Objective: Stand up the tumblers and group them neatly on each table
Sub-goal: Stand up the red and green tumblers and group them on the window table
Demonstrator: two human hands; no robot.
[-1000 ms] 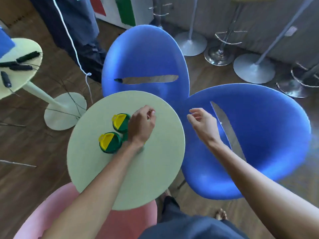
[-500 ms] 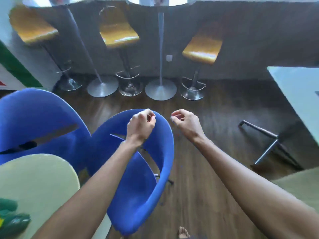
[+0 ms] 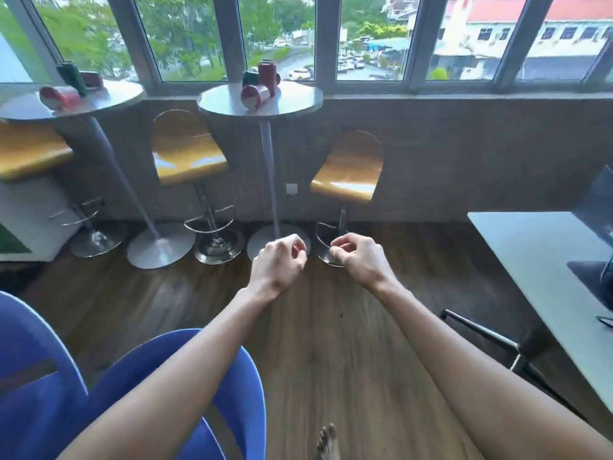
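Fingers point(image 3: 295, 249) of both hands curl loosely, holding nothing. Approach the centre worktop point(image 3: 298, 102); steady the upright red tumbler point(image 3: 267, 74) while righting the toppled one point(image 3: 254, 93).

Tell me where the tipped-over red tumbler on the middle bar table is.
The tipped red tumbler lies on its side at the front of the round bar table by the window, top centre, just before an upright red tumbler.

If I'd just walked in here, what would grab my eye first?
Probably the two empty hands, the left hand and right hand, loosely curled, held out low in the middle over the wooden floor. Next, the round metal table by the window, where a red tumbler lies tipped over beside an upright red one.
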